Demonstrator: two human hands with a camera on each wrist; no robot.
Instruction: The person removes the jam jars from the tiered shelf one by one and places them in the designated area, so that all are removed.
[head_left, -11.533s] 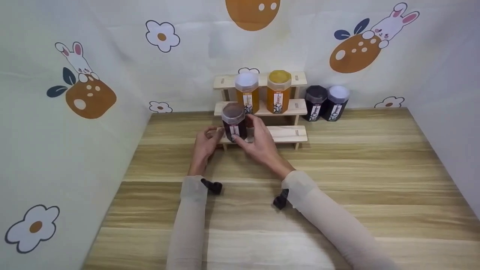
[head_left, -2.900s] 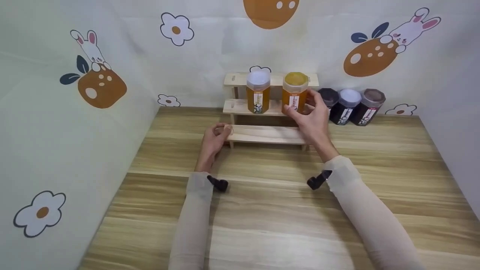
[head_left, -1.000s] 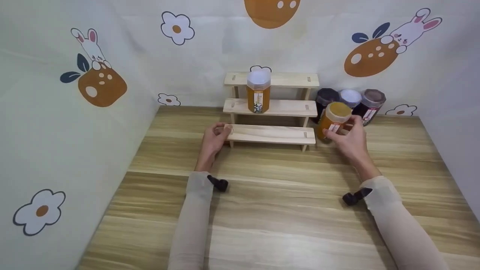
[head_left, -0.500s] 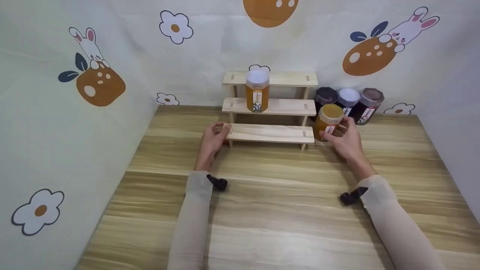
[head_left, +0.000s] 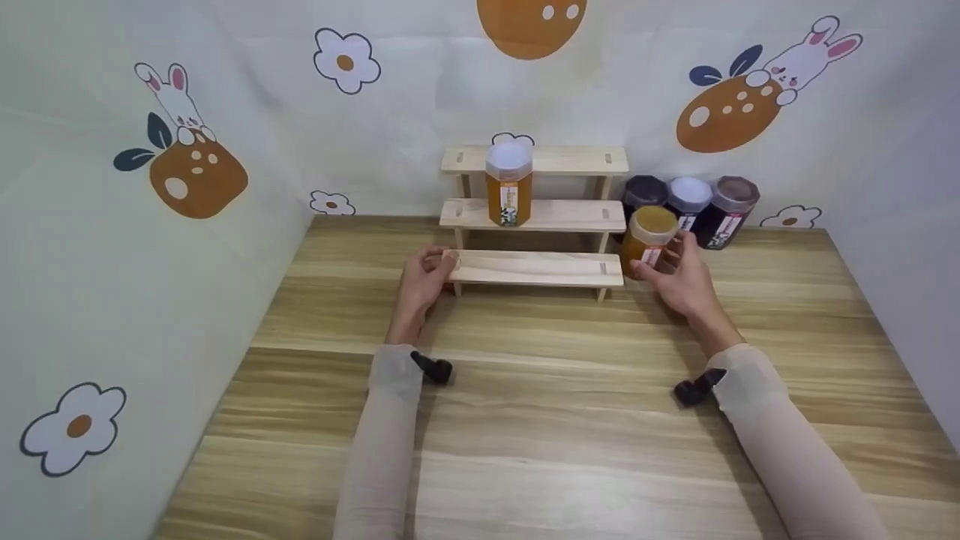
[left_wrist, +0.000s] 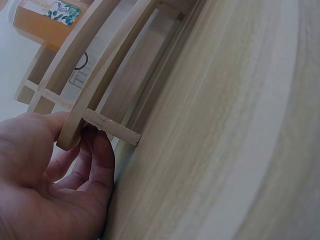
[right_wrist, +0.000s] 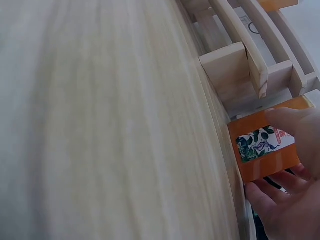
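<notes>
In the head view, my left hand (head_left: 424,285) pinches the left end of the lowest tier of a three-tier wooden display stand (head_left: 536,268). The left wrist view shows the thumb on top and curled fingers (left_wrist: 102,160) beneath that board. To the right of the stand, my right hand (head_left: 690,281) grips an orange jar with a yellow lid (head_left: 651,238), thumb on its front and fingers behind. Its base (right_wrist: 245,160) meets the tabletop or nearly so in the right wrist view. A white-lidded orange jar (head_left: 509,195) stands on the middle tier.
Behind the gripped jar, three dark jars stand side by side along the back wall: one black-lidded (head_left: 645,191), one white-lidded (head_left: 688,195), one brown-lidded (head_left: 731,202). The wood-grain tabletop (head_left: 525,435) stretches out in front, with a patterned cloth wall (head_left: 375,150) behind.
My right hand has carried the yellow-lidded jar from the middle tier down to the table's right side. Earlier, the brown-lidded jar moved from the lowest tier to the back row. My left hand stays put.
</notes>
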